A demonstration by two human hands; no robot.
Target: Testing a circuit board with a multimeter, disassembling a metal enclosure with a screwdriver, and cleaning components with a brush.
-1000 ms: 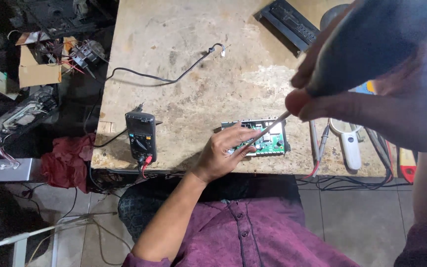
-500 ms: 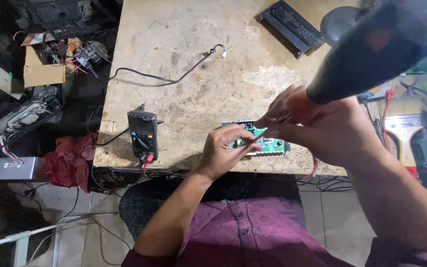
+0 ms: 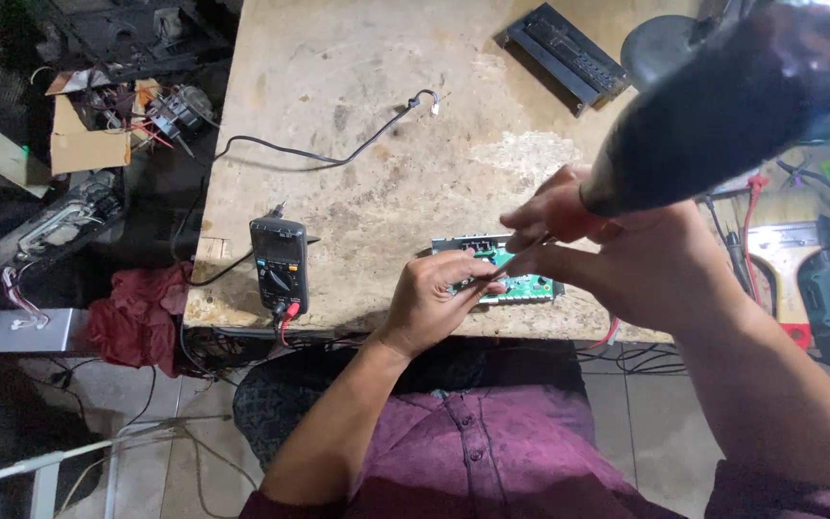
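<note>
Your left hand [image 3: 439, 300] presses the green circuit board [image 3: 521, 285] at the near edge of the worn wooden tabletop [image 3: 357, 115]. Your right hand [image 3: 617, 250] grips a thin metal probe [image 3: 492, 276]; open room lies beyond the board.

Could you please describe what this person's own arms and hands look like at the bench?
Both the left hand and the right hand are bare: no gloves, rings or watch show. The forearms are uncovered too; maroon shirt sleeves begin only near the bottom edge.

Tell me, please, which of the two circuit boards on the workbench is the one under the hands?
The small green circuit board at the near edge, not the long dark board lying untouched at the far side.
</note>
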